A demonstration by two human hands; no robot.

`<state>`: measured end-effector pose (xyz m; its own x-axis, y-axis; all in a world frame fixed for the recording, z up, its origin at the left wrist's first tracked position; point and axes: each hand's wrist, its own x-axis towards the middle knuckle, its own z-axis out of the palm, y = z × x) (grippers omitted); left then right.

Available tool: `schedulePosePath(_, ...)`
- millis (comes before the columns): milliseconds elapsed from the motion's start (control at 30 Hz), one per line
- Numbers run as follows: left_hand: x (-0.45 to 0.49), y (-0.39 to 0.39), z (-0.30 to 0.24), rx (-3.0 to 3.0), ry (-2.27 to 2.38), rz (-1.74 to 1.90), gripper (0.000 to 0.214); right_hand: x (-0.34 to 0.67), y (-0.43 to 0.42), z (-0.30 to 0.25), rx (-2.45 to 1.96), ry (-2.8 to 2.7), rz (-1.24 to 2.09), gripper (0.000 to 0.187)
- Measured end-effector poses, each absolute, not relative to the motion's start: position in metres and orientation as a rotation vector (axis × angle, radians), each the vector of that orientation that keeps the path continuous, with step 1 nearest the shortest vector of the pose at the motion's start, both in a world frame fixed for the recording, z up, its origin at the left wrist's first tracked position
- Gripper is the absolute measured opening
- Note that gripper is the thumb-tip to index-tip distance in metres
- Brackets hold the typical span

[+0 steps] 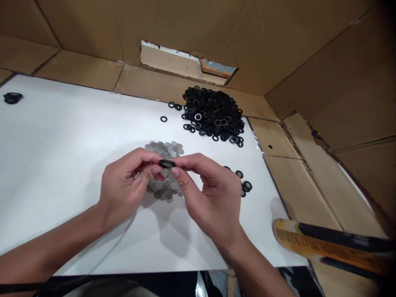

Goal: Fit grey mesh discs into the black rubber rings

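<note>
Between both hands, above the white board, a black rubber ring (167, 163) is held tilted, with a grey disc showing inside it. My left hand (126, 181) pinches its left edge with thumb and fingertips. On the right edge, the thumb and forefinger of my right hand (213, 189) are closed. Right below the fingers lies a loose pile of thin grey discs (168, 189), partly covered by the hands. Several black rings with grey centres (246, 186) lie just right of my right hand, some hidden behind it.
A big heap of black rings (213, 111) sits at the back right of the white board (62, 136). Two or so black rings (12, 97) lie far left. Cardboard walls (198, 24) surround the board. A yellow and black object (324, 243) juts in at lower right.
</note>
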<state>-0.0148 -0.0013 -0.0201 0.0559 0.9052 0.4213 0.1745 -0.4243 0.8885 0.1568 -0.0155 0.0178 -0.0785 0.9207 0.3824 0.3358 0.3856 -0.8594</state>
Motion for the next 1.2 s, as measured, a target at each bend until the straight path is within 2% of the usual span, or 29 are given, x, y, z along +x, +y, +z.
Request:
schedulePosePath(267,-0.016,-0.001,-0.019,1.750,1.113,1.451,0.014,0.156,-0.018,0.024,-1.142,-1.773,0.571,0.012)
schedulePosePath(500,-0.016,-0.001,-0.018,1.842,1.031,1.405,0.009,0.154,-0.017,0.024,-1.114,-1.796,0.440,0.011)
schedulePosePath(767,-0.013,-0.003,-0.017,1.844,0.997,1.433,0.011,0.154,-0.015,0.028,-1.229,-1.670,0.771,0.010)
schedulePosePath(1200,-0.013,-0.005,-0.013,1.806,1.035,1.360,0.008,0.156,-0.014,0.034,-1.358,-1.556,1.015,0.011)
